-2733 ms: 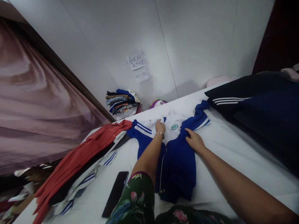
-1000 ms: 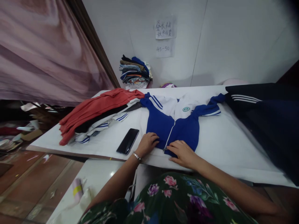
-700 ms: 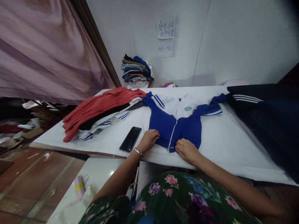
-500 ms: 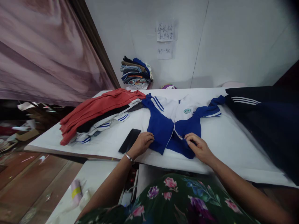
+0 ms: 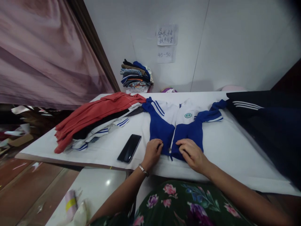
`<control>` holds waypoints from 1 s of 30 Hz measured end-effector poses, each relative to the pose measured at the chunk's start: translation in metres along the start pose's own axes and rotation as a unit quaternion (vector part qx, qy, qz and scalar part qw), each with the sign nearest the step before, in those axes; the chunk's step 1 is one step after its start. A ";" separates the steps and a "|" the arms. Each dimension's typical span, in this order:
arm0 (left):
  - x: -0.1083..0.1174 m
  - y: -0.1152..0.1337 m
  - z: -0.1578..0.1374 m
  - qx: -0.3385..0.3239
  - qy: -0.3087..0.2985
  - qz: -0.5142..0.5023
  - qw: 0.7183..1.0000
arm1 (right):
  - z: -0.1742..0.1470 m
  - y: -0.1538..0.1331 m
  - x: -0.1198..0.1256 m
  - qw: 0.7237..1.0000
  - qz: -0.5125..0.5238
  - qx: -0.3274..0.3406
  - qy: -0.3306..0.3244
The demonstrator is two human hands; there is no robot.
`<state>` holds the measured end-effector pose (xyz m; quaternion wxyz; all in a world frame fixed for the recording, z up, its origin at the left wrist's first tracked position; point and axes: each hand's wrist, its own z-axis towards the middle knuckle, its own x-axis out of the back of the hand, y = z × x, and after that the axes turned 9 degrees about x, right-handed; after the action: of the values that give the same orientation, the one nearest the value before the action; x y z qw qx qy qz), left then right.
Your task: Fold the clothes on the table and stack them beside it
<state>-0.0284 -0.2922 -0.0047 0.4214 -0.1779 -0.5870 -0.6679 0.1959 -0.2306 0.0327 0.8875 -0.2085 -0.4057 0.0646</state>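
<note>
The blue-and-white zip-front jacket (image 5: pixel 162 130) lies spread front side up on the counter (image 5: pixel 235 153), its hem close to the front edge and its collar (image 5: pixel 187 103) toward the back edge. It looks like knitted tracksuit cloth, so it should handle as light, soft and limp, neither slippery nor fragile; the zip (image 5: pixel 173 138) down the middle is probably its one stiffer line, and the metal slider (image 5: pixel 169 150) at the bottom may drag that part. The hem corners and side seams seem the best places to take hold, since a pull from the middle would likely bunch the cloth. The left grip (image 5: pixel 153 153) is at the jacket's lower left corner, near the counter's front edge, fingers curled over with the thumb close by. The right grip (image 5: pixel 192 155) is over the lower right front, fingers loosely bent, with a narrow dark gap beside the thumb. The fingertips are partly turned from view, so I cannot tell whether either grip has cloth pinched or merely rests on it.
</note>
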 end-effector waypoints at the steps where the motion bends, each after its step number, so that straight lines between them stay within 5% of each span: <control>1: -0.002 0.001 0.000 -0.009 -0.020 0.024 0.999 | -0.001 0.002 -0.003 0.999 -0.002 0.007 -0.044; 4: -0.004 -0.002 -0.001 -0.037 -0.053 0.049 0.997 | -0.008 0.006 -0.016 0.985 0.000 0.000 -0.173; 7: 0.000 -0.008 -0.004 -0.051 -0.027 0.012 0.998 | -0.014 0.005 -0.019 0.981 0.015 -0.023 -0.190; 12: 0.009 -0.022 -0.007 -0.021 0.055 0.004 0.998 | -0.018 0.015 0.000 0.997 0.049 -0.002 -0.066; 17: 0.016 -0.036 0.003 0.103 0.100 0.008 0.990 | -0.030 0.086 0.029 0.987 -0.036 -0.108 0.110; 20: 0.018 -0.038 0.013 0.205 0.074 -0.021 0.976 | -0.043 0.148 0.052 0.950 -0.073 -0.237 0.190; 24: 0.019 -0.035 0.029 0.297 0.029 -0.105 0.949 | -0.054 0.212 0.082 0.857 -0.102 -0.425 0.271; 26: 0.020 -0.035 0.036 0.320 0.011 -0.135 0.938 | -0.055 0.233 0.093 0.828 -0.115 -0.464 0.293; 30: 0.024 -0.036 0.041 0.299 -0.021 -0.092 0.950 | -0.051 0.265 0.111 0.811 -0.130 -0.484 0.302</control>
<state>-0.0806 -0.2636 0.0001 0.3795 -0.0036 -0.7823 -0.4939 0.3218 0.0239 -0.0324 0.7494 -0.5658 -0.1194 -0.3225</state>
